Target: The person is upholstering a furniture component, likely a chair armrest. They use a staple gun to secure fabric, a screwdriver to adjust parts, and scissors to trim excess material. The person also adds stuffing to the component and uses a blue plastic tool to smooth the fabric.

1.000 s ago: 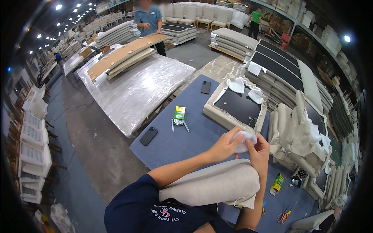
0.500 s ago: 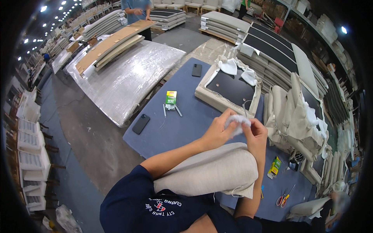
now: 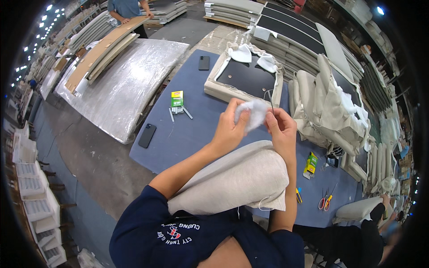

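Note:
Above the blue table (image 3: 167, 154), my left hand (image 3: 228, 131) is closed on a tuft of white fibre wadding (image 3: 253, 114). My right hand (image 3: 282, 127) pinches a thin bent metal piece (image 3: 271, 101) at the wadding's right side; its exact kind is too small to make out. Across my lap and against my chest lies a beige fabric-covered cushion (image 3: 232, 183), with loose thread at its right end. Just beyond my hands sits a beige upholstered panel (image 3: 243, 80) with a black underside and white cloth at its corners.
Two phones (image 3: 147, 136) and a green-yellow box (image 3: 177, 99) with metal staple strips are on the left. Another box (image 3: 310, 165), a cutter (image 3: 298, 195) and scissors (image 3: 327, 202) lie right, near stacked covers (image 3: 328, 107). People work at far left and lower right.
My hands have moved apart slightly, and the wadding now shows larger in my left hand. The whole view has shifted, bringing more of the person at lower right into sight.

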Available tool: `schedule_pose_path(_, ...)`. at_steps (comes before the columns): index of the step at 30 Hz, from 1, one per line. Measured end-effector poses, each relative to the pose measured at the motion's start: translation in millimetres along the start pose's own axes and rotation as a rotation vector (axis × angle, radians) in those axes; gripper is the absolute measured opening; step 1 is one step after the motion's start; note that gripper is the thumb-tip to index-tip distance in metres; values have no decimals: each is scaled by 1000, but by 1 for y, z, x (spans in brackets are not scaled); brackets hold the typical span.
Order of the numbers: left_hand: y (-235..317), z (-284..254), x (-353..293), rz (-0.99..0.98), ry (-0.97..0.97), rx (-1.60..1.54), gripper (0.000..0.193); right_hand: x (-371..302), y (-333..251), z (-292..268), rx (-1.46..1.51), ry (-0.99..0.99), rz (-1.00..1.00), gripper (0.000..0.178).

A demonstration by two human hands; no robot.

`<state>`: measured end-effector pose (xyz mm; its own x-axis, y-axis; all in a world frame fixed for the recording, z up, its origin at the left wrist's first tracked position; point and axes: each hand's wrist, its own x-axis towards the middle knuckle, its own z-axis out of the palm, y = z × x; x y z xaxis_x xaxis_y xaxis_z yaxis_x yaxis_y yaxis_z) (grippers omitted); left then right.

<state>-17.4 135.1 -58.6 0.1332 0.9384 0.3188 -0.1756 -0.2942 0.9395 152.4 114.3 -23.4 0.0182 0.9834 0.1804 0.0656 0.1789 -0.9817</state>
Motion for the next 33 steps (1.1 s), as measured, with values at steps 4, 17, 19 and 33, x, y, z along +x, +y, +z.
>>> schedule_pose_path(4, 3, 0, 2, 33, -29, 23, 26, 3, 3, 0, 36, -53, -41, 24)
schedule_pose_path(17, 3, 7, 2, 81, 66, 11, 25, 9, 1, 6, -54, -32, -84, 20)
schedule_pose_path(19, 3, 7, 1, 63, 14, -2, 25, 10, 5, 4, -86, -73, -65, 18)
schedule_pose_path(33, 6, 4, 8, 232, 63, 262, 19, 13, 4, 5, -128, -111, -67, 20)
